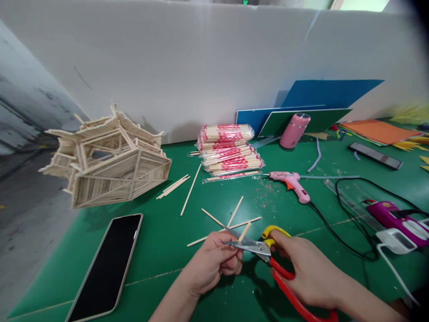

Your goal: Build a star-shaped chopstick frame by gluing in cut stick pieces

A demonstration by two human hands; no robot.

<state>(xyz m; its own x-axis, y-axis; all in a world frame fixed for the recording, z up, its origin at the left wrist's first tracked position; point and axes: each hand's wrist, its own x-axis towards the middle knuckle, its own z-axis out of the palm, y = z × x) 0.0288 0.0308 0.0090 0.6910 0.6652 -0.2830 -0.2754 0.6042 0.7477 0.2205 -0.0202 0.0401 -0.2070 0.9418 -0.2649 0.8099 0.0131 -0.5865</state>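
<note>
Holding Stick Between Blades

The green table (161, 250) bears a slatted stick-built model (114, 156); clear plastic sleeves (231, 150) hold bundled sticks. The right hand (308, 273) grips red-handled steel scissors (254, 245) (blades parted); the left hand (211, 264) pinches the thin wooden stick (244, 232) between them.

Bright, even overhead light; soft shadows under the hands. Edges bend and blur; the top right corner vignettes dark.

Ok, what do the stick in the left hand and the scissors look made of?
Stick: pale, matte, likely wood or bamboo, matching the wrapped chopsticks. Scissors: shiny grey blades, so metal; glossy red and yellow handles, probably plastic or coated.
</note>
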